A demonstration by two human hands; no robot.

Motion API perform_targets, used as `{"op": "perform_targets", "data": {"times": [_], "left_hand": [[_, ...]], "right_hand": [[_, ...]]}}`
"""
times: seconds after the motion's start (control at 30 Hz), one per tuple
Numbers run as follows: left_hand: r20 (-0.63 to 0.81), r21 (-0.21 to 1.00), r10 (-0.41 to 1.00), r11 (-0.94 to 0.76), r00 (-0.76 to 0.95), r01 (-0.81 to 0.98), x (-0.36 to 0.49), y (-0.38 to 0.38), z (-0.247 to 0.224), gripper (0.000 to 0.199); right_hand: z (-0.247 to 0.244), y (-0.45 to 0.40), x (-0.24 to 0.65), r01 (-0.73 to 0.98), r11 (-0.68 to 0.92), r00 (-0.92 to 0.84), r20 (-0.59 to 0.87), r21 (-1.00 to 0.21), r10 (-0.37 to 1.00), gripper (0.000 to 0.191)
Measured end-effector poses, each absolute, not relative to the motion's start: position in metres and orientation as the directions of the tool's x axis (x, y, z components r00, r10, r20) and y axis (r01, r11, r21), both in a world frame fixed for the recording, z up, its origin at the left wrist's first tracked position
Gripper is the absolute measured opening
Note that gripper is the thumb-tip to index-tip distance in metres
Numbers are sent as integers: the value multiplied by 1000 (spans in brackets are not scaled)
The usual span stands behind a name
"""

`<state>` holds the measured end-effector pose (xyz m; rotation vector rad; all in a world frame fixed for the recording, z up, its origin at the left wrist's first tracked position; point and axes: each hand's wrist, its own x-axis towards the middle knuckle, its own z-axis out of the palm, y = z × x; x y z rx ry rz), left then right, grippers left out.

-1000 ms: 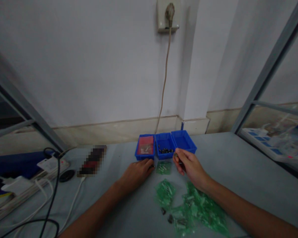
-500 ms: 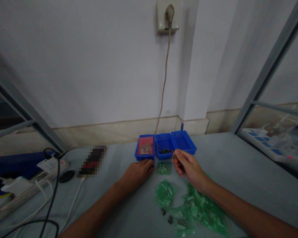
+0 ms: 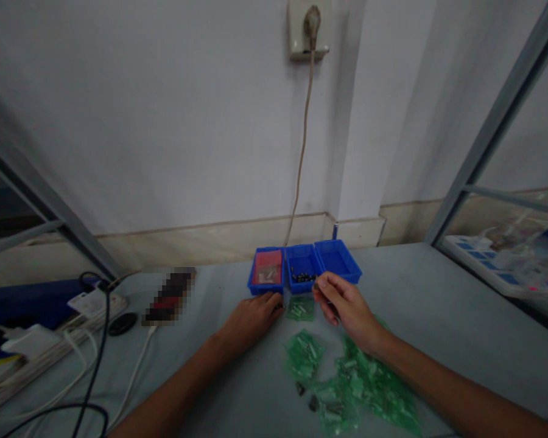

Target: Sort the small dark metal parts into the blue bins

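Observation:
My right hand (image 3: pixel 344 304) is raised just in front of the middle blue bin. Its thumb and index finger are closed on a small dark metal part (image 3: pixel 317 285); the exact kind is too small to tell. My left hand (image 3: pixel 256 314) rests on the table before the left blue bin, fingers curled and pressed together around a small dark, shiny piece (image 3: pixel 279 306) at the fingertips. Between the hands lies a small green bag (image 3: pixel 301 309) with silvery pins inside. The middle blue bin (image 3: pixel 304 258) holds several small black parts.
The left blue bin (image 3: pixel 252 283) contains a pink bag; the right blue bin (image 3: pixel 338 258) adjoins the middle one. Green bags (image 3: pixel 304 354) of metal parts and two loose dark pieces (image 3: pixel 313 403) lie nearer me. A blurred phone-like object (image 3: pixel 170 296), cables and a power strip (image 3: pixel 50 359) occupy the left.
My right hand has shifted slightly left, its thumb and index fingertips turning toward the middle bin with the small part. My left hand stays in place.

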<state>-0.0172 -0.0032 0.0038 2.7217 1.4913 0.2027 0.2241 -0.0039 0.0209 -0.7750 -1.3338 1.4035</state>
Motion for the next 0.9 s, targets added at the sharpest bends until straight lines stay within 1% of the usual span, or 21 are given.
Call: {"op": "perform_targets", "data": {"times": [0.17,0.53,0.7,0.9], "left_hand": [[101,91,843,-536,528,839,-17,-4,4,21],[101,89,843,-537,529,839,-16,-4,5,21],[87,85,845,-534,528,841,-16,-4,5,19],[104,84,841,-539,530,838,-17,-3,3,21]], "right_hand": [[22,-6,224,-227,138,-297,203,-964,933,34],[21,-5,224,-206,126,-300,185,-970,936,33],[21,-4,224,-208,66,-275,123,-976,953,39],[23,-5,224,-299,-21,-266,63,-954,962,45]]}}
